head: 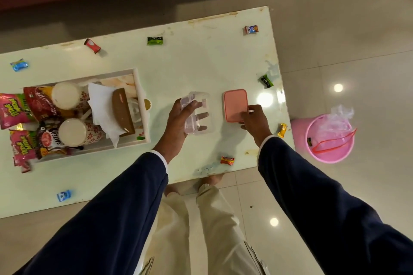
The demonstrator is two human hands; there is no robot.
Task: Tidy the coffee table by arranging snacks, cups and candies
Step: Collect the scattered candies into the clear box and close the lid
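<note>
We are over the coffee table [201, 56] now, looking straight down. Our left hand [176, 123] grasps a clear plastic box [197, 114], thumb over its near rim and fingers showing through the clear wall underneath; the box sits tilted in the hand, just above the tabletop near the middle. Our right hand [253, 119] pinches the near edge of a pink lid [235, 105], which lies flat on the table just to the right of the box, the two apart from each other.

Off to the left sits a white tray [143, 127], and it is full: two cups [67, 95] with pale tops, a stack of white napkins [100, 105] under a brown holder [124, 111], and several snack packets [38, 105] spilling over its left rim.

Candies lie scattered around the tabletop. A green candy [154, 40] and a red candy [92, 45] lie toward the far edge, a blue candy [19, 65] at far left, another blue one [63, 195] near the front edge. On the right end we see an orange and white candy [251, 29], a dark green one [266, 81], a yellow one [282, 130] right at the table's edge, and a red and yellow one [227, 160] close to the near edge.

On the floor beside the table's right end stands a pink bin [328, 140] with a clear bag inside.
</note>
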